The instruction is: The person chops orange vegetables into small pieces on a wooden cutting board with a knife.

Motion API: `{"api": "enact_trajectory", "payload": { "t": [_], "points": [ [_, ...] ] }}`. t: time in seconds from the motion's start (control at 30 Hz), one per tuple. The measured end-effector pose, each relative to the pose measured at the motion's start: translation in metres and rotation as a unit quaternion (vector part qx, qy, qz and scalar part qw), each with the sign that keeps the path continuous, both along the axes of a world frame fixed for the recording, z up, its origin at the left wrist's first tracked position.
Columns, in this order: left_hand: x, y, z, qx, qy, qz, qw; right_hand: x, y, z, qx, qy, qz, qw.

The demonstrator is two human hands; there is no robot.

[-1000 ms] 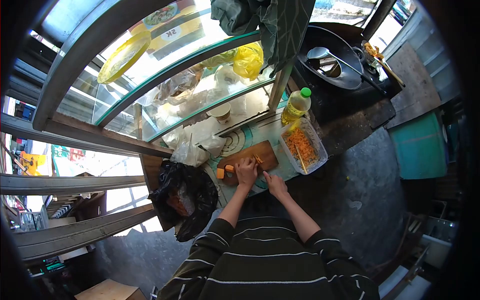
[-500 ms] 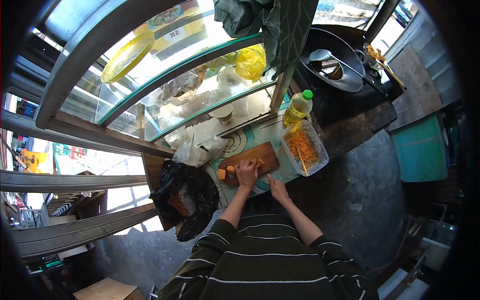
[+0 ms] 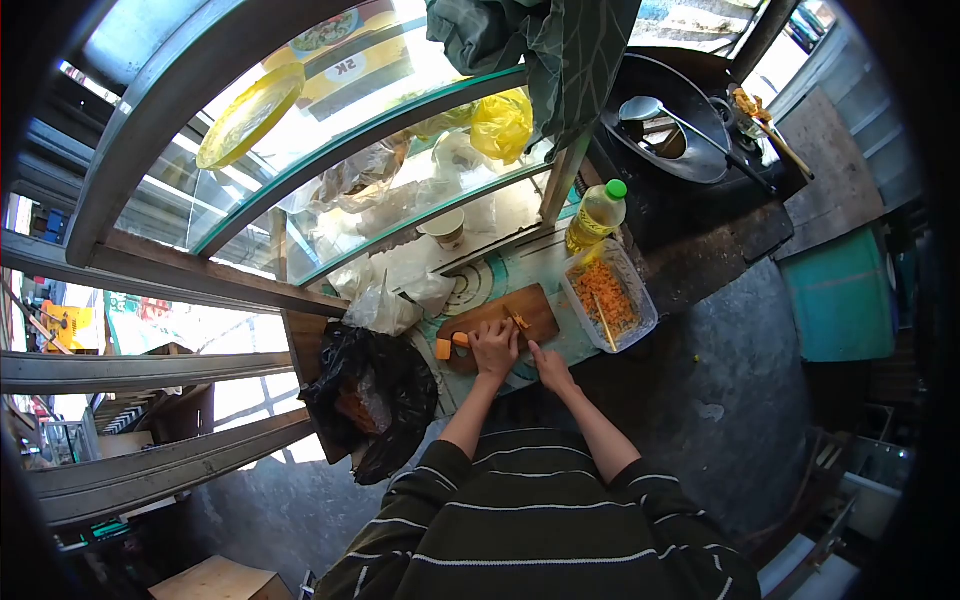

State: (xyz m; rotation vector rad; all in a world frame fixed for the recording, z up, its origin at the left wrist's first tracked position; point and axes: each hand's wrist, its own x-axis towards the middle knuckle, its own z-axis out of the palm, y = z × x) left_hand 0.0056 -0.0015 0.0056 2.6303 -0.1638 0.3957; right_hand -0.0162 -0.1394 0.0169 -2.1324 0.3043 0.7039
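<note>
On a wooden cutting board [image 3: 540,308], my left hand [image 3: 494,350] presses down with bent fingers over an orange piece that looks like carrot, mostly hidden beneath them. My right hand [image 3: 552,368] is closed around the handle of a knife [image 3: 518,322], whose thin blade reaches over the board beside my left fingers. Small cut orange strips [image 3: 522,321] lie by the blade. Two orange chunks [image 3: 443,349] sit at the board's left end. Right of the board stands a clear plastic tub [image 3: 648,318] of finely cut orange bits, with a light-coloured stick or handle in it.
An oil bottle [image 3: 596,217] with a green cap stands behind the tub. A black wok [image 3: 690,165] holding a ladle is at the back right. Left of the board are white plastic bags [image 3: 385,308] and an open black bag [image 3: 405,375]. A glass case [image 3: 400,190] rises behind.
My right hand has shifted slightly left and up toward the board, bringing the knife closer to my left fingers. My left hand stays in nearly the same place.
</note>
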Motion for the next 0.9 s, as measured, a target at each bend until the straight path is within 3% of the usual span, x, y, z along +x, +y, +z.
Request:
{"api": "enact_trajectory", "payload": {
  "t": [0.03, 0.1, 0.13, 0.2, 0.3, 0.5, 0.73, 0.8, 0.9],
  "points": [
    [-0.001, 0.001, 0.002, 0.024, 0.001, -0.004, 1.000, -0.001, 0.001, 0.006, 0.002, -0.001, 0.002, 1.000],
    [0.002, 0.001, 0.003, 0.047, -0.002, -0.009, 0.999, -0.001, -0.004, 0.022, 0.056, 0.178, -0.088, 0.979],
    [0.001, 0.001, 0.001, 0.049, 0.005, -0.005, 0.999, -0.006, -0.006, 0.015, 0.055, 0.177, -0.088, 0.979],
    [0.002, 0.000, 0.000, 0.050, 0.009, -0.001, 0.999, -0.012, -0.007, 0.007, 0.007, 0.024, -0.013, 1.000],
    [0.001, 0.002, 0.000, 0.053, 0.022, -0.005, 0.998, -0.018, -0.001, 0.013, -0.054, 0.010, -0.020, 0.998],
    [0.001, 0.003, -0.002, 0.043, 0.036, -0.009, 0.998, -0.022, 0.003, 0.021, -0.069, -0.021, -0.025, 0.997],
    [0.007, 0.001, 0.001, 0.007, -0.002, 0.005, 1.000, 0.002, 0.006, 0.008, -0.055, -0.002, 0.000, 0.999],
    [0.002, 0.005, -0.001, 0.005, -0.001, 0.011, 1.000, -0.004, 0.005, 0.011, 0.070, 0.140, -0.085, 0.984],
    [0.003, 0.004, -0.001, -0.001, 0.009, 0.008, 1.000, -0.009, 0.004, 0.018, 0.064, 0.161, -0.102, 0.980]
  ]
}}
